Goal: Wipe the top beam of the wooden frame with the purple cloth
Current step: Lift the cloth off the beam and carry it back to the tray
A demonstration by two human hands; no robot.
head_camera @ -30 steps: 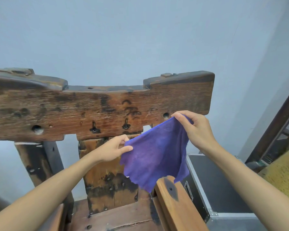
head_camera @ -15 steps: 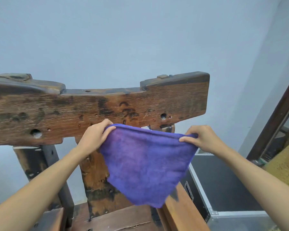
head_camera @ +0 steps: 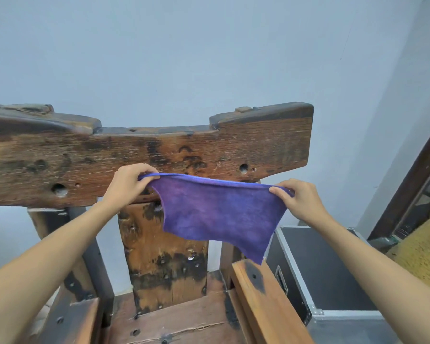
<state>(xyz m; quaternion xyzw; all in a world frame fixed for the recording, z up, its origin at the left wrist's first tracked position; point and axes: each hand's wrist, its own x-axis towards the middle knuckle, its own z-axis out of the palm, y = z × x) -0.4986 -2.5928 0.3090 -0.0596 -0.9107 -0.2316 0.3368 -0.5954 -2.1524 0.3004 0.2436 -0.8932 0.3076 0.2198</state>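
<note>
Purple cloth (head_camera: 219,209) is hanging spread between both hands, in front of the top beam (head_camera: 159,155) without resting on it. Left hand (head_camera: 127,184) and right hand (head_camera: 301,202) are each pinching an upper corner. Wiping is apparently not yet begun; the beam's upper face is awaiting contact.

One purple cloth (head_camera: 219,212), pinched between two hands: left hand (head_camera: 128,184), right hand (head_camera: 301,202). One top beam (head_camera: 258,147) behind both. One black case (head_camera: 320,271) below the right hand.
</note>
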